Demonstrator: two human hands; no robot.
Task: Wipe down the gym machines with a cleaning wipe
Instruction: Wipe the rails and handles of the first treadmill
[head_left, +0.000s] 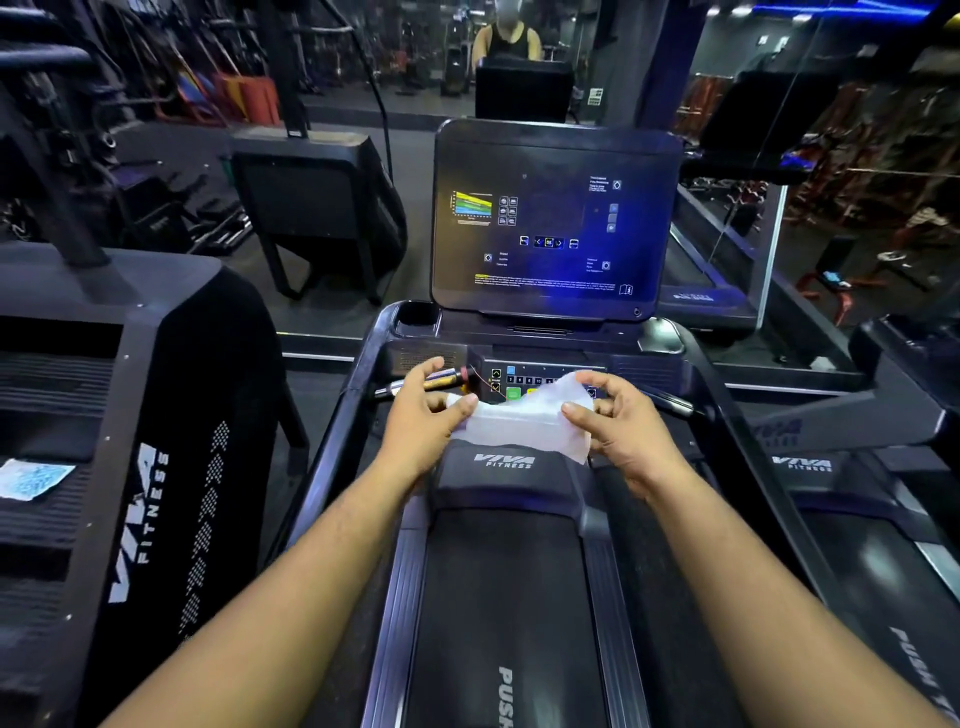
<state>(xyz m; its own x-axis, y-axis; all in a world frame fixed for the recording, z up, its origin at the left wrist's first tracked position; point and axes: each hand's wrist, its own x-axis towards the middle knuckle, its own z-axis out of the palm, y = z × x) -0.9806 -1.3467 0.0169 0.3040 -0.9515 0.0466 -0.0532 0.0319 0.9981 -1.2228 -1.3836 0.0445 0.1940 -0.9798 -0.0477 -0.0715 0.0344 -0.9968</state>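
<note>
The cleaning wipe (524, 423) is held spread between both hands above the front of the treadmill (519, 597), just short of the button panel (519, 384). Its long axis runs left to right across the machine, with one upper corner raised toward the console screen (556, 223) and the lower right corner hanging down. The left edge is pinched by the left hand (426, 415) between thumb and fingers; the right edge is pinched likewise by the right hand (623, 421). A recessed cup holder (415, 317) is noted at the console's left; its contents cannot be made out. A metal handgrip (415, 384) is seen behind the left hand. A neighbouring machine (119, 467) is recorded at the left.
</note>
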